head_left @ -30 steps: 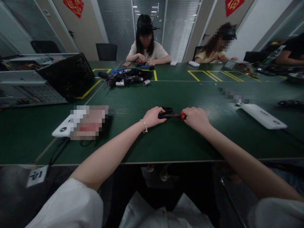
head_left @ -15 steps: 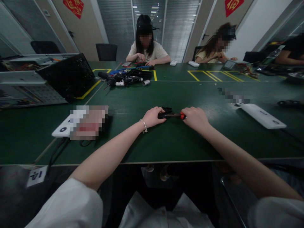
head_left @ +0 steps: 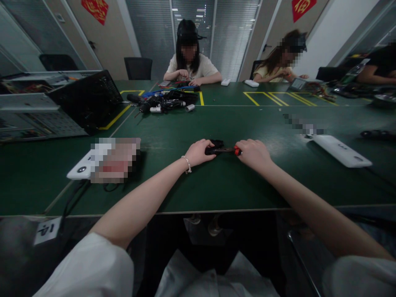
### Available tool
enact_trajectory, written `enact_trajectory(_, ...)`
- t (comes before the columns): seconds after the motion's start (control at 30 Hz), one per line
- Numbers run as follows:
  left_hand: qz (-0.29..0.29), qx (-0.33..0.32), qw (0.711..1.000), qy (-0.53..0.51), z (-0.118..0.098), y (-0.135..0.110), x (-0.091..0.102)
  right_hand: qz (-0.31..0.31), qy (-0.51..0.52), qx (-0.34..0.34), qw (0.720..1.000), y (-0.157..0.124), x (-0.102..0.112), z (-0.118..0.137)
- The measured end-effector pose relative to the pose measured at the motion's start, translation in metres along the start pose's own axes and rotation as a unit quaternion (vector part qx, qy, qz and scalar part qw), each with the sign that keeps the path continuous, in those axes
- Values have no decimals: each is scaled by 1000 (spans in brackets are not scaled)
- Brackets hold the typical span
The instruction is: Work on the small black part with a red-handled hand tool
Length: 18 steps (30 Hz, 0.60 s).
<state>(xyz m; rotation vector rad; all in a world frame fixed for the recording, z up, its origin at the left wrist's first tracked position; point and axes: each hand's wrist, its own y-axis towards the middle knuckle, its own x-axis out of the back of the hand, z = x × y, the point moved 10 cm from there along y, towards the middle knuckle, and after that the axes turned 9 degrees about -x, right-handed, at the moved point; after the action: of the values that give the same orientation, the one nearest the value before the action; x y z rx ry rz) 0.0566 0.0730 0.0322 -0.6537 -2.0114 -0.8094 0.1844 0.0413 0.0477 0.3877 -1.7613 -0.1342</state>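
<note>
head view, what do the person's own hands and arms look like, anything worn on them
The left hand and right hand wear no gloves. A pale, beaded-looking bracelet circles the left wrist. The left sleeve and right sleeve are loose and whitish, leaving the forearms bare.

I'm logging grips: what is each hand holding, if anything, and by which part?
The right hand holds a red-handled tool by the handle; the left hand holds a black object by its left end, too dark to identify.
</note>
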Motion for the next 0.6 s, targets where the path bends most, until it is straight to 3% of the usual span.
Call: enact_trajectory(0.6, -3, 3, 1000, -1, 1, 0, 0, -2, -3, 1, 1000, 0, -1, 0)
